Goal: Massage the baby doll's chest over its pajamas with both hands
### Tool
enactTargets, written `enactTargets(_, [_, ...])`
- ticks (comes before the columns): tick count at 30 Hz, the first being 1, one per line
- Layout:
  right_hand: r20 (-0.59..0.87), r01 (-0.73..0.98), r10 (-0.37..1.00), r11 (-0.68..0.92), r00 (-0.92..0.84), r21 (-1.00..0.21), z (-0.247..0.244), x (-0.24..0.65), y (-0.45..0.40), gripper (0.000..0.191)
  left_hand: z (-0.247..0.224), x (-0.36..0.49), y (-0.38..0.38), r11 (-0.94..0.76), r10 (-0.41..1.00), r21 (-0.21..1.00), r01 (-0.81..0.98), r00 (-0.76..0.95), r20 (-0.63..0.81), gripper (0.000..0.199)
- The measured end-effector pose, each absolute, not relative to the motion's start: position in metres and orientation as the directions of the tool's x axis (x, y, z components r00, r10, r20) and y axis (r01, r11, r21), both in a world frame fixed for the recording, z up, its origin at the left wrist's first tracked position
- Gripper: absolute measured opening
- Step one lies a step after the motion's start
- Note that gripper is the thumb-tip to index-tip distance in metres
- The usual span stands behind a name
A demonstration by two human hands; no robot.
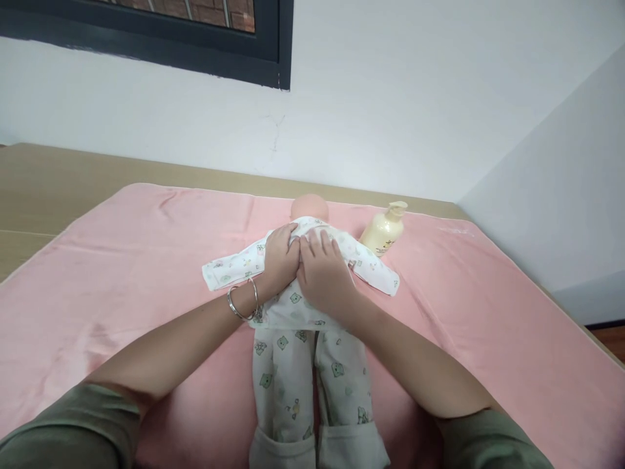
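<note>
A baby doll point(310, 207) in a white printed top point(293, 312) and matching trousers point(286, 378) lies stretched out on a pink mat point(195, 228). Its head points away from me and its sleeves spread to both sides. My left hand point(282, 257), with a bracelet point(233, 306) at the wrist, rests flat on the upper part of the top. Right beside it, my right hand point(325, 273) lies on the doll's upper body with fingers extended. The thumbs meet near the middle. The doll's face is not visible.
A cream pump bottle point(385, 228) stands on the mat, close to the doll's right-hand sleeve as I see it. The mat covers a wooden surface point(53, 172) that runs up to a white wall point(390, 98). A dark window frame point(273, 45) is at upper left.
</note>
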State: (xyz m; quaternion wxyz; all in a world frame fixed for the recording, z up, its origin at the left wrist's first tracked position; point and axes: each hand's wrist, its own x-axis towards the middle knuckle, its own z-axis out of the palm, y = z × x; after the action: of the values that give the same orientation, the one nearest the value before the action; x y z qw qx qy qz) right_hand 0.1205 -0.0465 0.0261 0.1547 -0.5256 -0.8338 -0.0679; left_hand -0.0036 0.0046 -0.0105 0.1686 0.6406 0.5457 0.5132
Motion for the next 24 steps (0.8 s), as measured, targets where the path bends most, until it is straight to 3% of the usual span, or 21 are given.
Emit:
enactTargets(2, [0.325, 0.862, 0.828, 0.503, -0.458, -0.067, 0.024, 0.119, -0.047, 0.056, -0.011, -0.004, 0.006, -0.356, 0.872, 0.766, 0.535, -0.105, 0.479, 0.04])
enactTargets(5, [0.257, 0.821, 0.838, 0.533, -0.481, -0.205, 0.028, 0.132, -0.022, 0.055, -0.011, -0.005, 0.007, -0.367, 0.871, 0.746, 0.556, -0.077, 0.486, 0.04])
enactTargets(9, [0.208, 0.82, 0.891, 0.453, -0.403, -0.35, 0.034, 0.151, 0.011, 0.056, -0.011, -0.004, 0.006, -0.379, 0.858, 0.727, 0.572, -0.076, 0.507, 0.04])
enactTargets(13, [0.276, 0.886, 0.907, 0.387, -0.317, -0.254, 0.031, 0.143, -0.001, 0.056, -0.011, -0.003, 0.005, -0.385, 0.852, 0.724, 0.572, -0.081, 0.517, 0.038])
enactTargets(18, [0.363, 0.876, 0.819, 0.482, -0.445, -0.014, 0.021, 0.12, -0.047, 0.056, -0.009, -0.003, 0.004, -0.382, 0.844, 0.709, 0.593, -0.088, 0.529, 0.038])
enactTargets(21, [0.359, 0.865, 0.807, 0.503, -0.469, -0.001, 0.021, 0.117, -0.054, 0.057, -0.009, -0.003, 0.005, -0.385, 0.838, 0.688, 0.615, -0.079, 0.54, 0.038])
enactTargets(24, [0.332, 0.852, 0.819, 0.518, -0.469, -0.075, 0.023, 0.122, -0.042, 0.057, -0.008, -0.005, 0.006, -0.386, 0.85, 0.675, 0.629, -0.041, 0.525, 0.035])
